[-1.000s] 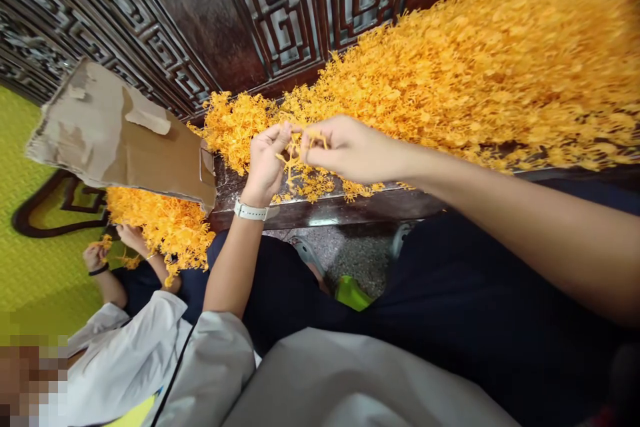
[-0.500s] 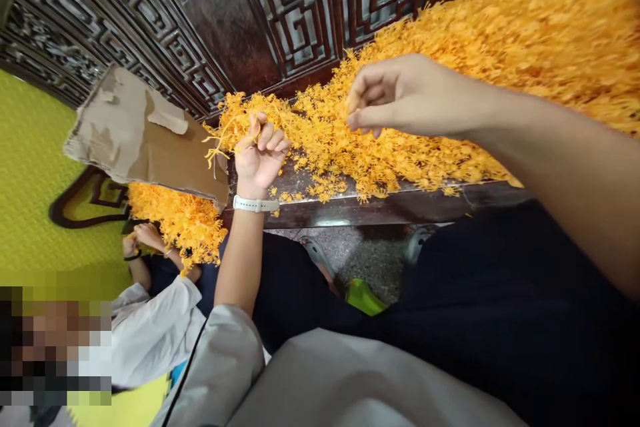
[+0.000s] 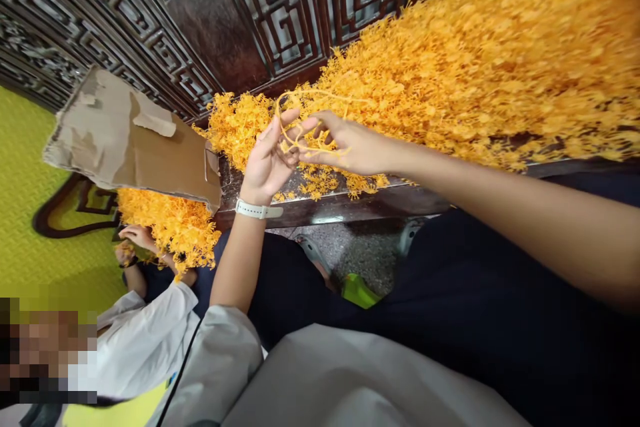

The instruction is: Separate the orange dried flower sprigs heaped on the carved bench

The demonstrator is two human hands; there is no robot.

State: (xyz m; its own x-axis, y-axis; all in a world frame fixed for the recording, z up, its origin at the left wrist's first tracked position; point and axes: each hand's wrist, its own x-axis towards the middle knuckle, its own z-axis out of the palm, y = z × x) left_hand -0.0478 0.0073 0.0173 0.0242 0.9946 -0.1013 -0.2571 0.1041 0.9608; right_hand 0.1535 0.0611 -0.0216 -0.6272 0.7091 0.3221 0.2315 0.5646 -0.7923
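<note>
My left hand point(image 3: 270, 163), wearing a white wristband point(image 3: 259, 209), is closed on a thin, branched orange plastic strand point(image 3: 300, 140). Its loops curve up past the fingertips and off to the right. My right hand point(image 3: 350, 143) meets the left from the right, its fingers pinched on the same strand; the fingertips of both hands partly hide one another. Behind and below the hands spreads a big heap of small orange spidery plastic pieces point(image 3: 425, 93), lying on a dark wooden bench point(image 3: 320, 210).
Left of my hands a torn cardboard box point(image 3: 150, 153) leans on the bench, with more orange pieces point(image 3: 170, 220) beneath it. A co-worker in a white shirt point(image 3: 155, 327) sits at the left, hands by those pieces. The carved wooden backrest point(image 3: 280, 7) rises behind the heap.
My right hand has come down and left from above the heap to the strand at my left hand. My left hand has moved slightly right. The view has shifted a little.
</note>
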